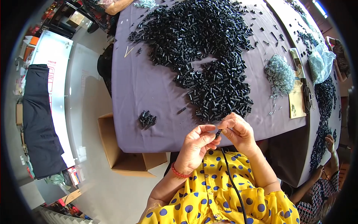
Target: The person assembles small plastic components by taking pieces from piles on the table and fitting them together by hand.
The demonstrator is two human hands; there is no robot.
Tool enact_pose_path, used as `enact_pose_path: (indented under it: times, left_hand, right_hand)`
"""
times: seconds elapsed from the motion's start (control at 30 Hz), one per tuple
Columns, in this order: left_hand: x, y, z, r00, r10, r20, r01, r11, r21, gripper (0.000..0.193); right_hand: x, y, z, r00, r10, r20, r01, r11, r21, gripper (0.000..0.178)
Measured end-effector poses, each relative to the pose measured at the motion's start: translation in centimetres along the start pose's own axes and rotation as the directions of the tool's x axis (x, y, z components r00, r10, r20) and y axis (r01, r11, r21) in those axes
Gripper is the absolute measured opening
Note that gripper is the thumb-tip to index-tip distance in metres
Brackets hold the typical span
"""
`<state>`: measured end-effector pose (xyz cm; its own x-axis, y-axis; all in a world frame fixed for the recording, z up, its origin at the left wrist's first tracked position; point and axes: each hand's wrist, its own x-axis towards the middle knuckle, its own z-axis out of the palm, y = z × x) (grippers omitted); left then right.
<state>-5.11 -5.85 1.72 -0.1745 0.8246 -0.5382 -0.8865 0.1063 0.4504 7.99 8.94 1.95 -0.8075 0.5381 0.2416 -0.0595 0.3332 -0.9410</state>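
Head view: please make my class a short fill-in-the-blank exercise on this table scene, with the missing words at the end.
1. The left-hand grip and right-hand grip meet at a small part coloured ____.
2. The red bracelet circles the person's ____ wrist.
3. The open box beside the table is made of ____.
4. The silvery heap lies to the ____ of the largest heap.

Missing words: black; left; cardboard; right.

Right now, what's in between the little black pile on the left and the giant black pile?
In the head view, one loose black piece lies between the little pile and the giant pile, on otherwise mostly bare purple cloth.
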Motion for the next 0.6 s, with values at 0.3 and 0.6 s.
enact_pose_path:
  times: [0.3, 0.6]
  left_hand:
    - [-0.2, 0.0, 0.7, 0.996, 0.078, -0.030, -0.076, 0.994, 0.077, 0.025]
    - [-0.2, -0.3, 0.9, 0.987, 0.147, -0.070, -0.134, 0.977, 0.166, 0.025]
  right_hand:
    - [-0.9, 0.5, 0.0, 0.971, 0.232, 0.059, -0.238, 0.907, 0.347, 0.009]
    - [-1.1, 0.6, 0.4, 0.977, 0.211, 0.019, -0.205, 0.916, 0.345, 0.008]
